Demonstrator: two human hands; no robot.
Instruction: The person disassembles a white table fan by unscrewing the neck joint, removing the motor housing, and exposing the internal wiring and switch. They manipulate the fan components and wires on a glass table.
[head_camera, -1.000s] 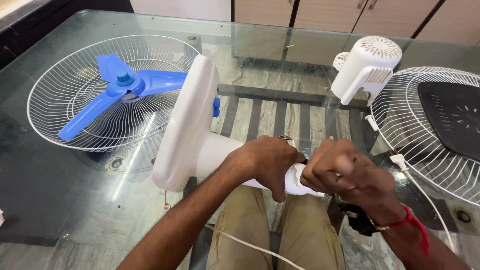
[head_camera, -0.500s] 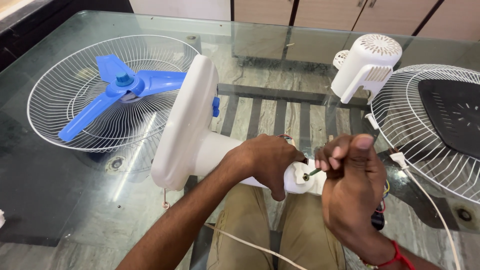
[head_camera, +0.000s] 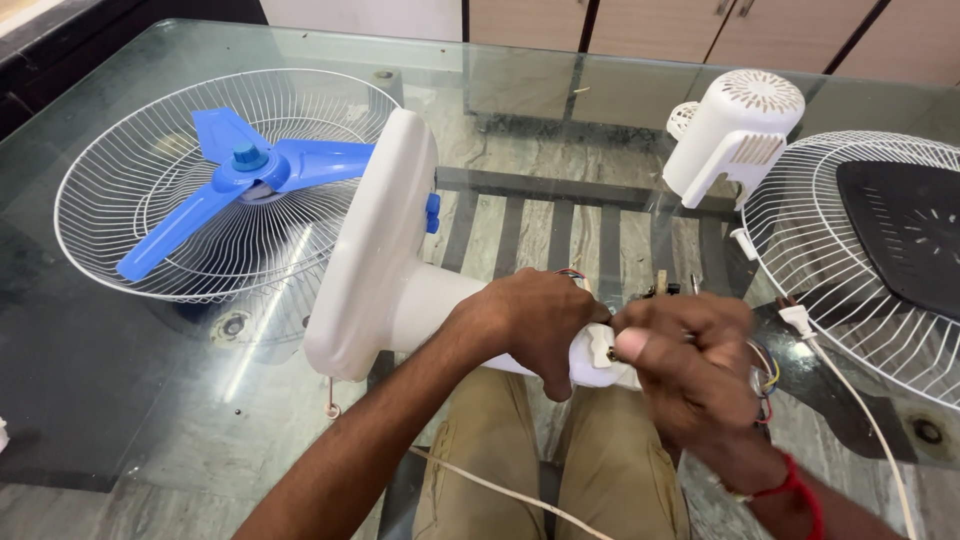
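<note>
A glass table (head_camera: 120, 420) bore a wire guard (head_camera: 150, 250) with a blue blade (head_camera: 240, 180). The white fan base (head_camera: 390, 270) lay tipped at its near edge, the left hand (head_camera: 535, 325) clamped round its neck. The right hand (head_camera: 690, 370) closed at the neck's end; what it pinched was unclear.

A home room used for repair work, shown by a glass dining-style worktop (head_camera: 120, 400) over marble flooring, wooden cabinet doors (head_camera: 640, 25) behind the far edge, fan parts spread across the glass
</note>
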